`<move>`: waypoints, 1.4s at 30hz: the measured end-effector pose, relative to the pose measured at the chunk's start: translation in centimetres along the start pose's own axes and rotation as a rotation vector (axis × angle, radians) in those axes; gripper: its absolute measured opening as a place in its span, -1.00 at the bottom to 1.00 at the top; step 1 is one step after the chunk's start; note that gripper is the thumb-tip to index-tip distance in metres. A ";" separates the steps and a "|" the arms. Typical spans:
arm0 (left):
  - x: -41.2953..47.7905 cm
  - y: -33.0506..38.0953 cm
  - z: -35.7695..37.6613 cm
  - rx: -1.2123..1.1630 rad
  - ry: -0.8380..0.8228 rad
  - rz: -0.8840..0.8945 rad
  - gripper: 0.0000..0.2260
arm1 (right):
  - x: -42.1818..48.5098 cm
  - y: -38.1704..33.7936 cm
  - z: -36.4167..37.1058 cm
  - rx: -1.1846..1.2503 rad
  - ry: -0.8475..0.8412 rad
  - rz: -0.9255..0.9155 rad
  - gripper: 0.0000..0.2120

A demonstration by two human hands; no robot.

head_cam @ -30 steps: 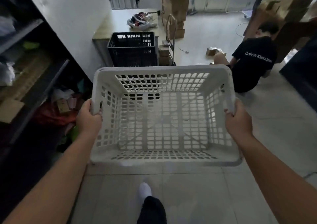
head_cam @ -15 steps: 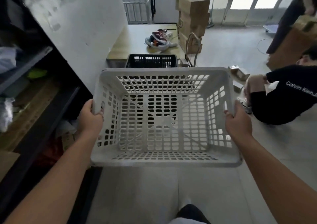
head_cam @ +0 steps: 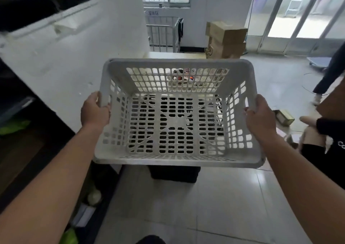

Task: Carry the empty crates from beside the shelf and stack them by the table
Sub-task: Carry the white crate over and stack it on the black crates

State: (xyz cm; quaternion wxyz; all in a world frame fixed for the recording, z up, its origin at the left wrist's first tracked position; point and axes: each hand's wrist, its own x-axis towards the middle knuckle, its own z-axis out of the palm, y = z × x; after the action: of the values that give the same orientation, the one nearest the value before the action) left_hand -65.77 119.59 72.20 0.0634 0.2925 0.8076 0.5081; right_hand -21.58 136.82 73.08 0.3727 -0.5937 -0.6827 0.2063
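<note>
Both hands, left hand [head_cam: 95,111] and right hand [head_cam: 260,117], gripped white crate [head_cam: 177,113] rim; crate seemed light, stiff, empty.

Bare forearms, dark trouser leg [head_cam: 150,239]

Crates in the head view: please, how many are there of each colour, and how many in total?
White crate, held at its sides by the left hand and the right hand: 1
Black crate, on the floor and mostly hidden under the white one: 1
Total: 2
</note>
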 end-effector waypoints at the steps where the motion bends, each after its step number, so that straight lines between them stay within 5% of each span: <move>1: 2.0 0.4 0.8 -0.002 -0.008 0.002 -0.68 | 2.0 -0.5 0.9 -0.007 -0.002 -0.007 -0.82; 18: 29.4 -2.4 14.3 0.146 -0.340 0.026 -0.75 | 21.9 -4.7 19.2 -0.137 -0.066 0.102 -0.92; 25: 32.9 -4.0 17.7 0.204 -0.428 -0.053 -0.68 | 24.8 -2.8 23.3 -0.213 -0.156 0.265 -0.79; 42: 34.4 -3.4 22.2 0.271 -0.435 -0.108 -0.66 | 29.5 0.8 26.1 -0.194 -0.249 0.304 -0.80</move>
State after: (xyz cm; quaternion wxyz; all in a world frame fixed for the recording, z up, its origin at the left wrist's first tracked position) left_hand -86.51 154.35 65.46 0.2231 0.3572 0.8501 0.3162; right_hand -41.24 169.60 63.66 0.1912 -0.6928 -0.6427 0.2654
